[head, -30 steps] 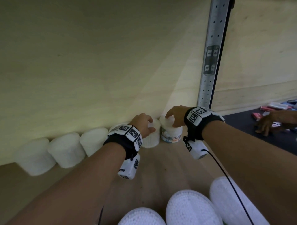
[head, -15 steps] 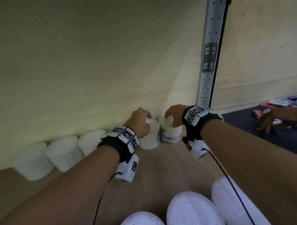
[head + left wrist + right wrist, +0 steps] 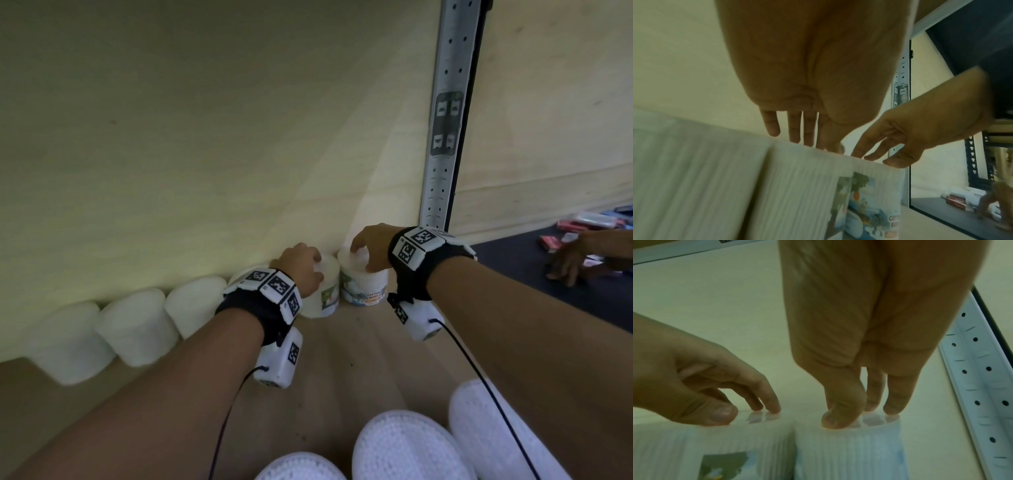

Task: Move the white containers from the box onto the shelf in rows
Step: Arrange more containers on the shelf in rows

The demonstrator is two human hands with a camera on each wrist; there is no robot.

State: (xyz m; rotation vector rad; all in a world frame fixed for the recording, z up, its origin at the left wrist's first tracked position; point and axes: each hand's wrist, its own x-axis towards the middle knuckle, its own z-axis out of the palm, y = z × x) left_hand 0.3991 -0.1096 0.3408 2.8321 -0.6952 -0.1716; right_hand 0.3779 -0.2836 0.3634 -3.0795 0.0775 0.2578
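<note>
head overhead; both wrist views near containers

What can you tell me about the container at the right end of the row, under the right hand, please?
The end container is a white, round tub with vertically ribbed sides, a flat glossy lid and a colourful label reading COTTON BUDS. It stands upright on the wooden shelf, by the back panel and close to the metal upright. Its side sits against the neighbouring container under the left hand. The thumb and fingertips of the right hand rest on its lid.
</note>
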